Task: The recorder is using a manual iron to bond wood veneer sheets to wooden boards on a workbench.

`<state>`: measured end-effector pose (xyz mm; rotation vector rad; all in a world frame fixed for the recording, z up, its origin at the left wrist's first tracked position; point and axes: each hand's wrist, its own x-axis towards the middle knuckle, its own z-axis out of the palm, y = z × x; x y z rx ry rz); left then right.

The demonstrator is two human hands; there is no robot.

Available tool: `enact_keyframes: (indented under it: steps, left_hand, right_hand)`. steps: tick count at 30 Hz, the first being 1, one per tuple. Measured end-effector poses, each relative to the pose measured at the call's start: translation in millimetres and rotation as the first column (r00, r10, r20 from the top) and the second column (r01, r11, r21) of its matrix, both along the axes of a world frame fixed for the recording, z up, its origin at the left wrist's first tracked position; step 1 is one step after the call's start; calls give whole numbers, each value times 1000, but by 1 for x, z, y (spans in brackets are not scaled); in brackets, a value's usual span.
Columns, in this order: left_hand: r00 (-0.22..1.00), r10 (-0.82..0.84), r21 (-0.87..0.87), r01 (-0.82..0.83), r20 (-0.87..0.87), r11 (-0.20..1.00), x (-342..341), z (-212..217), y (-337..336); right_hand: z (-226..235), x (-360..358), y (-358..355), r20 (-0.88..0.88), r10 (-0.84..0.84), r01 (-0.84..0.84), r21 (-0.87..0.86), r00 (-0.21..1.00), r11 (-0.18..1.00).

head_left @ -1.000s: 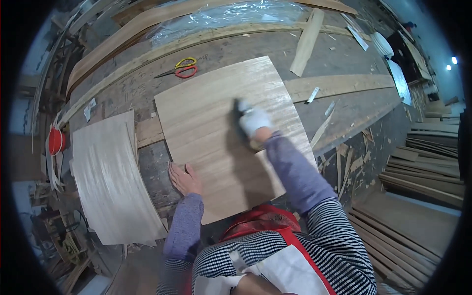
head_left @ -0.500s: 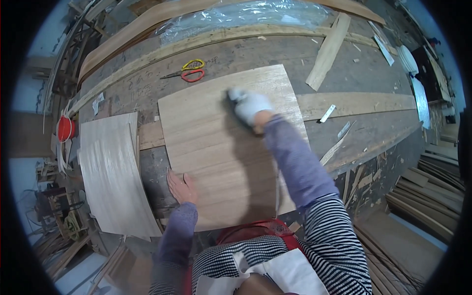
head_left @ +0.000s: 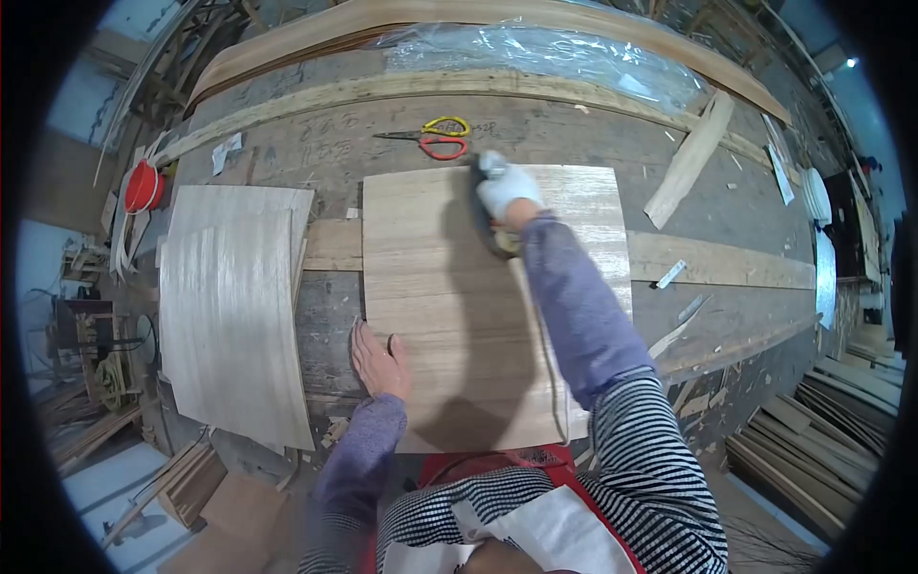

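Wooden panel (head_left: 418, 258) lies beneath both hands (head_left: 382, 365).

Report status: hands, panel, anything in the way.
Right hand closed on dark tool over wood panel; left hand spread at panel's left edge. Panel lying on bench. Cord across it; scissors just beyond far edge.

The premises are a woodworking workshop, as evidenced by a scuffed wooden desk (head_left: 574, 136) bearing a flat wood-grain panel (head_left: 411, 249), a stack of thin veneer sheets (head_left: 229, 316), a loose timber strip (head_left: 690, 163) and red-and-yellow-handled scissors (head_left: 421, 139). Long boards (head_left: 803, 459) lie stacked at right; wood offcuts (head_left: 695, 406) litter the floor (head_left: 755, 378) beside the desk.
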<state>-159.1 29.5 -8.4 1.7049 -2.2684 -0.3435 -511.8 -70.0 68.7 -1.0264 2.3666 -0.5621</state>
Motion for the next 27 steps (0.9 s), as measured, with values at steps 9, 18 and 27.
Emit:
enact_keyframes:
  steps: [9, 18, 27]
  left_hand:
    - [1000, -12, 25, 12, -2, 1000, -13, -10, 2]
    - [1000, 14, 19, -14, 16, 1000, -10, -4, 1]
    - [999, 31, 1, -31, 16, 1000, -2, 6, 1]
  right_hand:
    - [-7, 88, -79, 137, 452, -432, -152, 882, 889]
    - [-8, -167, 65, -45, -279, 277, -44, 959, 960]
    - [-14, -133, 42, -84, -196, 196, -15, 977, 981]
